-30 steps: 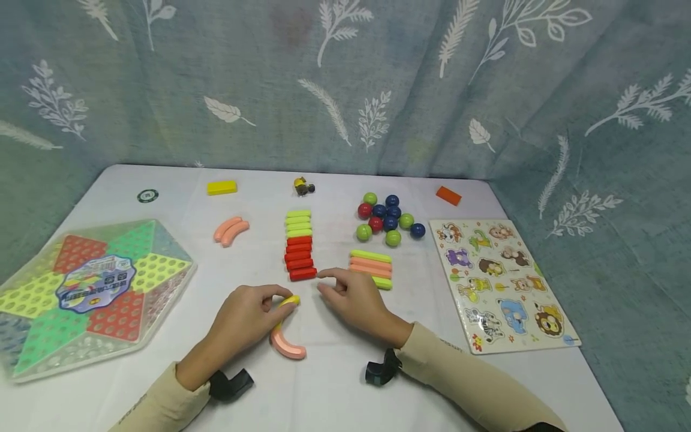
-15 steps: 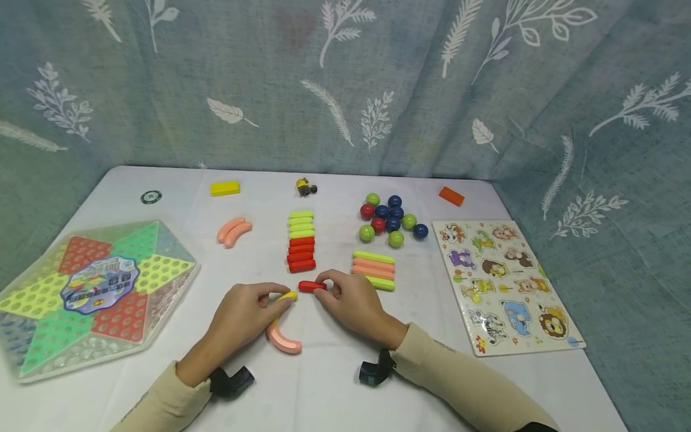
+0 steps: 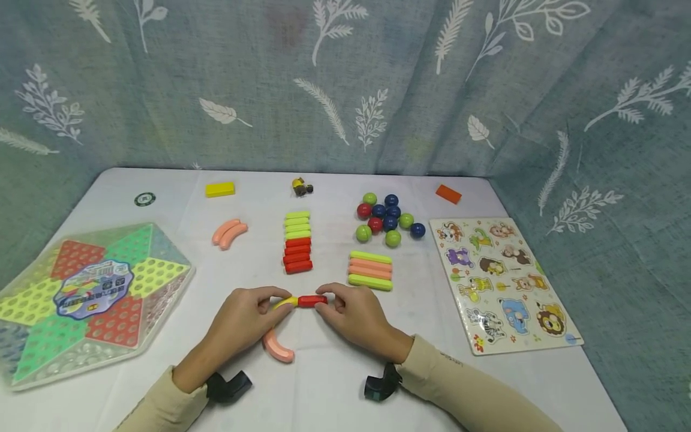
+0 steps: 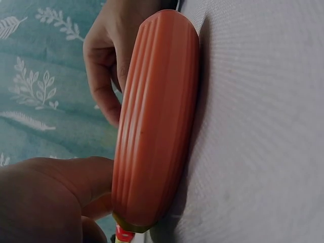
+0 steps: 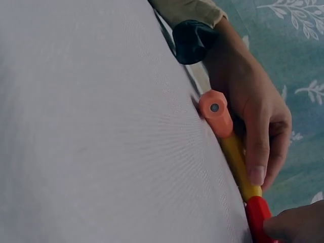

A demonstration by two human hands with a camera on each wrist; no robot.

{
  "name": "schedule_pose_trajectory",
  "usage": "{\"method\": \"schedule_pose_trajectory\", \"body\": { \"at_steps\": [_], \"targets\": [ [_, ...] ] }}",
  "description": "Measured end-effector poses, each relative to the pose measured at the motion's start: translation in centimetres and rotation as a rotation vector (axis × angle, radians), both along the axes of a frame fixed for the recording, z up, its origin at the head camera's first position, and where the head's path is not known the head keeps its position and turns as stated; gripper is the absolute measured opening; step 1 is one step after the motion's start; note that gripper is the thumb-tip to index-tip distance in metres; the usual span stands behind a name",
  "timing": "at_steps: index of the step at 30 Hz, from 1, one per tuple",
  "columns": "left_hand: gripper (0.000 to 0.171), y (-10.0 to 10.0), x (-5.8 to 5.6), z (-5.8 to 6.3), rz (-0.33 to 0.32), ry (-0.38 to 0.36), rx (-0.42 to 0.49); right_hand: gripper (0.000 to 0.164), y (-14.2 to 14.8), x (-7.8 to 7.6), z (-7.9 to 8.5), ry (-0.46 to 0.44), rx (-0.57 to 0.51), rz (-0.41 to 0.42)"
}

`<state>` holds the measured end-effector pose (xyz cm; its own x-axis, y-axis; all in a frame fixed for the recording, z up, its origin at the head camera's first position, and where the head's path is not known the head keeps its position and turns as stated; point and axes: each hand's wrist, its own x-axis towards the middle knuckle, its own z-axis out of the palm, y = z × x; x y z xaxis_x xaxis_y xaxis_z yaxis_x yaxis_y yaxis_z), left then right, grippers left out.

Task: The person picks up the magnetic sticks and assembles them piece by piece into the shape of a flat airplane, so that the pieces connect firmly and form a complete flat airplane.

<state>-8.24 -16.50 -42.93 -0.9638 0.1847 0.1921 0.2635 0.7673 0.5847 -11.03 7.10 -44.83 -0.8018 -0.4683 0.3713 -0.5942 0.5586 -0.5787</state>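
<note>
My left hand (image 3: 243, 315) pinches a yellow magnetic building rod (image 5: 235, 158) between thumb and fingers. Attached to the near end of the yellow rod is a curved pink rod (image 3: 278, 349), which fills much of the left wrist view with its ridged side. A round dark disc shows in its end face in the right wrist view. My right hand (image 3: 358, 315) holds a short red rod (image 3: 310, 301) by its right end. The red rod's left end meets the tip of the yellow rod, in line with it. My fingers cover part of both rods.
Beyond my hands lies a column of red rods (image 3: 297, 258) and lime rods (image 3: 297, 225). Pink and lime rods (image 3: 370, 270) lie right, below several coloured balls (image 3: 390, 223). Two curved pink rods (image 3: 230, 233) lie left. A checkers board (image 3: 156, 312) and animal puzzle (image 3: 507, 288) flank everything.
My right hand has taken the nearest red rod from the column and drawn it toward me, against the yellow rod's tip. My left hand keeps holding the yellow rod, now turned more sideways.
</note>
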Motion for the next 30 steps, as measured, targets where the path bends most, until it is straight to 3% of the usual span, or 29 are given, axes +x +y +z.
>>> {"method": "schedule_pose_trajectory", "body": {
  "at_steps": [8,19,25,30],
  "targets": [
    [0.018,-0.1,-0.1,0.0,-0.012,-0.007,-0.016,0.023,0.2,-0.1,0.1,-0.007,0.022,0.02],
    [0.018,0.0,-1.2,0.5,-0.147,0.005,-0.046,0.02,0.3,-0.2,-0.3,0.011,0.02,0.071],
    [0.013,0.1,-1.9,0.6,-0.181,-0.018,-0.05,0.026,0.7,-0.5,0.5,0.01,-0.012,0.038],
    [0.013,0.1,-2.0,0.6,-0.186,-0.059,-0.052,0.026,2.3,-2.2,2.0,0.035,-0.1,-0.053]
  ]
}}
